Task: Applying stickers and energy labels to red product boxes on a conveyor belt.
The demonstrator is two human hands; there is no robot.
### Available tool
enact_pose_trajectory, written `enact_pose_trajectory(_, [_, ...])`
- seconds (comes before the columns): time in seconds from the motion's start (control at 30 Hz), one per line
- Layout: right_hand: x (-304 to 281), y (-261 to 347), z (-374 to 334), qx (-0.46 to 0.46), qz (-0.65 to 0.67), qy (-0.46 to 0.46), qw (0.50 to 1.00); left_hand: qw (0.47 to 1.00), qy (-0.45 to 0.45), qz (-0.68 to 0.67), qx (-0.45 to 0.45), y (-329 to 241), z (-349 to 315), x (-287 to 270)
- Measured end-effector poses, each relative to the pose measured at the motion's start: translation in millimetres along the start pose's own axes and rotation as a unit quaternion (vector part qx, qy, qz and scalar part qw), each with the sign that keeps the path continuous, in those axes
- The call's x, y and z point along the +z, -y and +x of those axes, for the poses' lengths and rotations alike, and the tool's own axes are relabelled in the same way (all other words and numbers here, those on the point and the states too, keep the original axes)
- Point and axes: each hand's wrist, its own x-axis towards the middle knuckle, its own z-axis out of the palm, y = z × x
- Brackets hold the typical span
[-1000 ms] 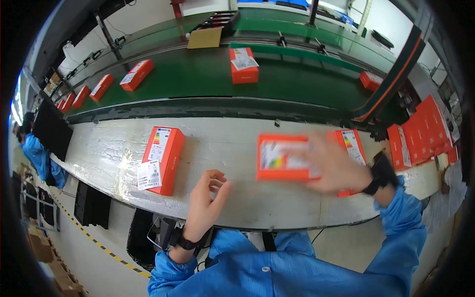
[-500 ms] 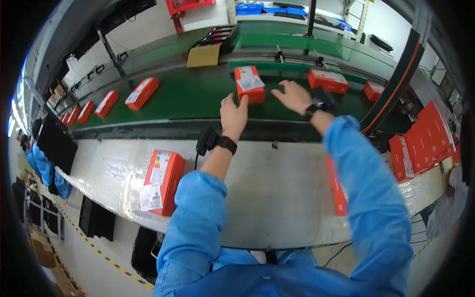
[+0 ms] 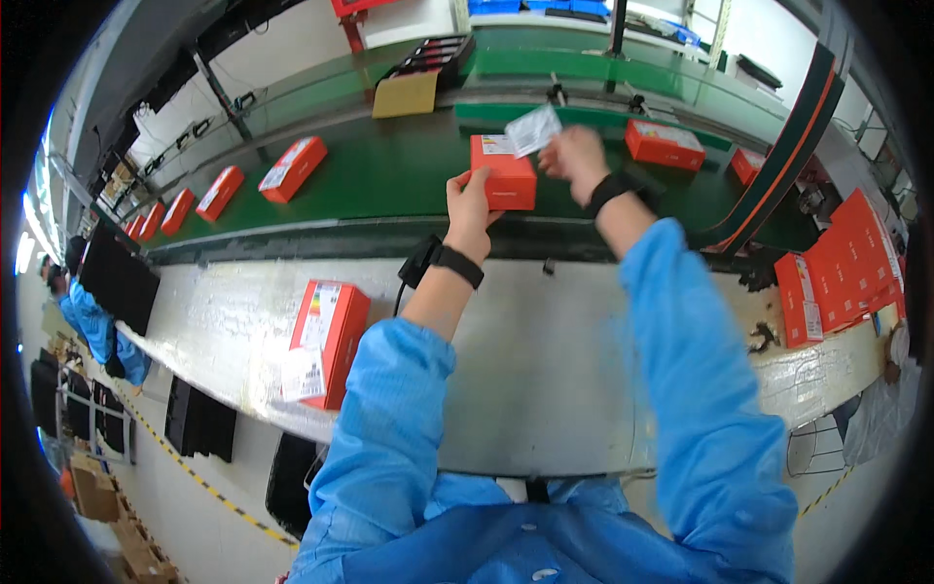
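On the green conveyor belt stands a red box (image 3: 510,187) with a white label on its top. My left hand (image 3: 468,210) grips its near left corner, thumb on top and fingers at the side. Between the pinched fingers of my right hand (image 3: 582,164) is a flat white printed packet (image 3: 532,130), tilted up over the far right part of the box. Its lower left edge overlaps the box's label; I cannot tell whether they touch.
Several more red boxes (image 3: 294,169) line the belt (image 3: 389,175) on the left, others (image 3: 665,145) on the right. One labelled red box (image 3: 336,341) lies on the bench (image 3: 545,389). Red cartons (image 3: 842,268) stand at the right end, beside a dark post (image 3: 778,165).
My right hand has closed on the white packet and raised it off the box top. My left hand has taken hold of the box. A red box by my right sleeve no longer shows.
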Motion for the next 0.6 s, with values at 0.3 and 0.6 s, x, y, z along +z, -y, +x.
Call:
enact_pose_trajectory(0.3, [-100, 75, -244, -0.008, -0.064, 0.228, 0.972, 0.888, 0.045, 0.404, 0.215, -3, -265, -99])
enact_pose_trajectory(0.6, [-51, 38, -366, 0.074, 0.021, 0.260, 0.963, 0.963, 0.231, 0.137, -0.033, -23, -301, -87])
